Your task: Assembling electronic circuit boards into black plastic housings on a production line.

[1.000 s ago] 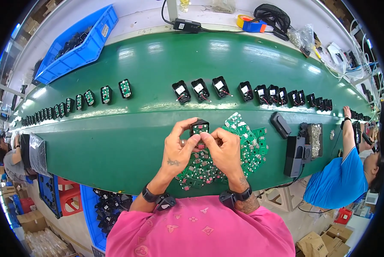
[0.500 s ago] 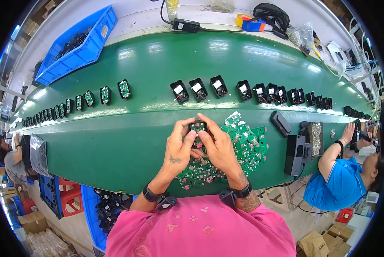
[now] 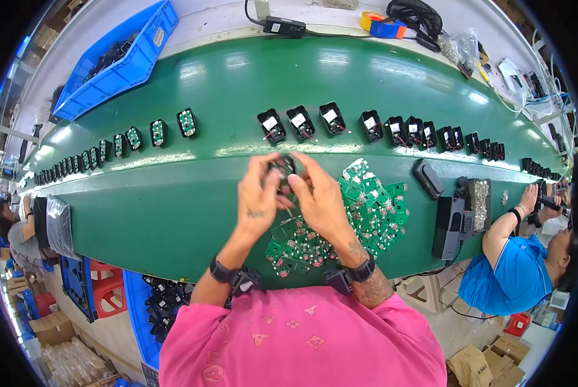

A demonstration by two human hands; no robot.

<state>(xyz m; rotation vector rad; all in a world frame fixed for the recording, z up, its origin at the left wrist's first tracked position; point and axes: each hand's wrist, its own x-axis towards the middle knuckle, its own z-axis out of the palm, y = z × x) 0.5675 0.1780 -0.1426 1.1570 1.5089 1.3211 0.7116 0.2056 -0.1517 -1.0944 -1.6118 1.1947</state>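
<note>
A small black plastic housing (image 3: 282, 169) is held up between my two hands over the green bench, slightly blurred. My left hand (image 3: 256, 197) has its fingers closed round the housing's left side. On the right side, my right hand (image 3: 319, 198) grips it with thumb and fingers. What lies inside the housing is mostly hidden by the fingers. Beside and below my right hand spreads a loose pile of green circuit boards (image 3: 379, 206). Beyond my hands stand open black housings (image 3: 301, 122) with white pieces and red wires inside.
Housings with green boards (image 3: 186, 122) form a row toward the left. A black cover (image 3: 427, 179), a dark grey device (image 3: 448, 229) and a tray of small metal parts (image 3: 478, 206) sit at right. A blue crate (image 3: 118, 64) stands far left. A co-worker in blue (image 3: 511, 274) works at right.
Both hands have lifted the housing slightly away from me and to the left, and turned it. Its green board, visible before, is now mostly covered by fingers.
</note>
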